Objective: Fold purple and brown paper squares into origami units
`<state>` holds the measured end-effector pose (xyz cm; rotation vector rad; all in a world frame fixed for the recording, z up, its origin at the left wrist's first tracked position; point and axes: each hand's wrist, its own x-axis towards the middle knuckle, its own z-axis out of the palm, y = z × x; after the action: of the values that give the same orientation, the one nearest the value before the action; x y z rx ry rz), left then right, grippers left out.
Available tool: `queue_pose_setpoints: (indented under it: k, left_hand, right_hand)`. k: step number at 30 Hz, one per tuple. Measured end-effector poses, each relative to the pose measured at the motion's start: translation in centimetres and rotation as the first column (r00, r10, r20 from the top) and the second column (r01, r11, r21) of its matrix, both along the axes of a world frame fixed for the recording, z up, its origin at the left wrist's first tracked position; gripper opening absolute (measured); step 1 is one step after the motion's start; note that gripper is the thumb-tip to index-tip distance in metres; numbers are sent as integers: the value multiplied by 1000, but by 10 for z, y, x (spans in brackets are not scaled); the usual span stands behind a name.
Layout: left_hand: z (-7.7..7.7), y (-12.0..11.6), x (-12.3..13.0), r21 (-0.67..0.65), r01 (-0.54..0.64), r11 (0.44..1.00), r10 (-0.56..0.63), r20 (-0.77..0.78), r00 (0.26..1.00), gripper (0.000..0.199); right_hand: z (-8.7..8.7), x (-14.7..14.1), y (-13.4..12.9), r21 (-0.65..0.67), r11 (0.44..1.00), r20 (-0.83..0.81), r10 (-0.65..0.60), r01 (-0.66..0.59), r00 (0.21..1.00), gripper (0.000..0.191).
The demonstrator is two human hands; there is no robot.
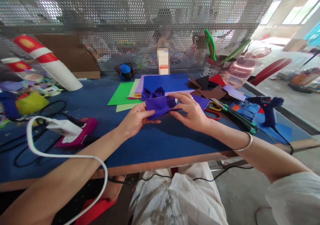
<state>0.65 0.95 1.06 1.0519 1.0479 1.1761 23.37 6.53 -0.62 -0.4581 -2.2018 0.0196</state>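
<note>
Between both hands, above the table, is a piece of folded purple paper (160,106). My left hand (137,120) pinches its left end, thumb in front. At the right end, my right hand (191,111) grips it with thumb and fingers, and the paper bends there. Just behind lie small folded purple paper shapes (153,93) and a stack of coloured sheets with a blue sheet (165,81) on top. To the right of my right hand, red- and yellow-handled scissors (213,110) and a green utility knife (240,116) rest on the table.
A glue gun (268,108) with a cable stands at the right. A power strip (86,131) with a white charger sits at the left, its white cable (75,156) crossing over my left forearm. Paper tubes (58,70) lean at the back left; a pink bottle (238,71) stands back right.
</note>
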Motion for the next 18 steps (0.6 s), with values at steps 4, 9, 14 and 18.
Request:
queue_pose_setpoints:
  k: [4,9,14,18]
  left_hand:
    - [-6,5,-2,-8,-60,998,60,-17,998,38]
    - [-8,9,-5,-40,-113,993,111,-43,993,29]
    - [-3,5,-1,-52,-113,992,110,-60,992,32]
    - [1,4,-1,-45,-128,991,124,-71,990,36]
  right_hand:
    - [7,5,6,-76,997,212,-16,33,977,28]
    - [36,31,21,-34,724,517,-577,689,632,61]
    - [47,47,33,-23,572,758,-524,820,387,73]
    - [50,44,32,-35,553,721,-563,832,404,53]
